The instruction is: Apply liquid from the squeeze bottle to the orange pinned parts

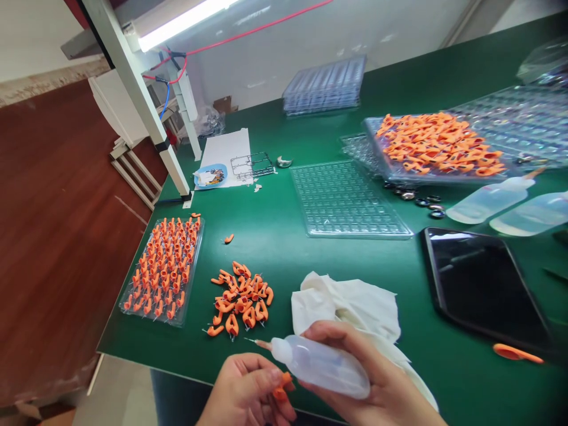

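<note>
While the right hand (pixel 377 384) wraps its fingers around a squeeze bottle (pixel 322 365) at the bottom centre of the head view, the nozzle points left. Beside it, the left hand (pixel 246 393) pinches a small orange piece (pixel 283 387) between thumb and fingers, just below the bottle's neck.

A white cloth (pixel 350 307) lies crumpled just above the hands on the green table (pixel 275 231). Left of the cloth sits a loose heap of orange pieces (pixel 239 299), too many to count, with one stray piece (pixel 228 238) above it. At lower left, a clear tray (pixel 162 269) holds rows of orange pieces standing upright. An empty clear tray (pixel 348 198) lies in the middle. At upper right, another tray (pixel 437 148) is piled with orange pieces. A stack of empty trays (pixel 323 86) rests at the top centre. Two more squeeze bottles (pixel 490 200) lie on their sides at right, above a dark tablet (pixel 483 287). One orange tool (pixel 517 354) lies at lower right.
</note>
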The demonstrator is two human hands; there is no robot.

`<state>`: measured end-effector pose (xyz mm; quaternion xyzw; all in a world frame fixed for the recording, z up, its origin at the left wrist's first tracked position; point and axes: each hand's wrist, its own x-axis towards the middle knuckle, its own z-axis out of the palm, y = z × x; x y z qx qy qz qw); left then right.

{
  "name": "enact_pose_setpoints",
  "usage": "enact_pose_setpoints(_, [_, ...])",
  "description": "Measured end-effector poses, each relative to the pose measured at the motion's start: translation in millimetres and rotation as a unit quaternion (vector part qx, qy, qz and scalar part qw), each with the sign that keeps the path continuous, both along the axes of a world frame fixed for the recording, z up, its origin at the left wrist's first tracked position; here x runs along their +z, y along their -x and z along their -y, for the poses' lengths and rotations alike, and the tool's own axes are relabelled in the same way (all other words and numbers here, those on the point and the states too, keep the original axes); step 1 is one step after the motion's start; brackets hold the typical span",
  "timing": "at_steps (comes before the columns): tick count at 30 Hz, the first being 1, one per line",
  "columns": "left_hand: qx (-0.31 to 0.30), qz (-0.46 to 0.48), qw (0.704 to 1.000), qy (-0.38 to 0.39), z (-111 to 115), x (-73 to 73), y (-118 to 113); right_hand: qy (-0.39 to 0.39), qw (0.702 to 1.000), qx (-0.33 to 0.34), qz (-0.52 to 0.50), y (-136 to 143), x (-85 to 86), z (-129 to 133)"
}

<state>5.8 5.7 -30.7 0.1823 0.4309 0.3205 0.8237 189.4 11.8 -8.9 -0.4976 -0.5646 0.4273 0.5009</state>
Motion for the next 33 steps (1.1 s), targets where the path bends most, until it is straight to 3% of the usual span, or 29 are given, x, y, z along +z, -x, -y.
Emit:
enact_pose_setpoints(5, [-0.005,-0.005,1.0,0.013,-1.1,3.7,-2.7,-0.02,0.998,0.062,0.013,-3.5,-1.9,-5.1])
enact_pose_setpoints(11, [-0.007,-0.02,0.999,0.024,-2.7,9.5,-6.6,0.099,0.99,0.081,-0.064,-2.6,11.2,-4.0])
enact_pose_setpoints(15, [-0.011,-0.032,0.999,0.023,-2.8,10.8,-7.3,0.128,0.984,0.095,-0.073,-4.3,15.3,-6.0])
enact_pose_setpoints(23, [-0.001,-0.049,0.999,-0.017,-2.5,10.3,-6.7,0.144,0.981,0.1,-0.079,-6.0,16.8,-5.8])
enact_pose_setpoints(33, [-0.02,0.007,1.0,0.003,-1.1,7.1,-6.3,0.143,0.981,0.103,-0.079,-3.4,15.4,-4.4])
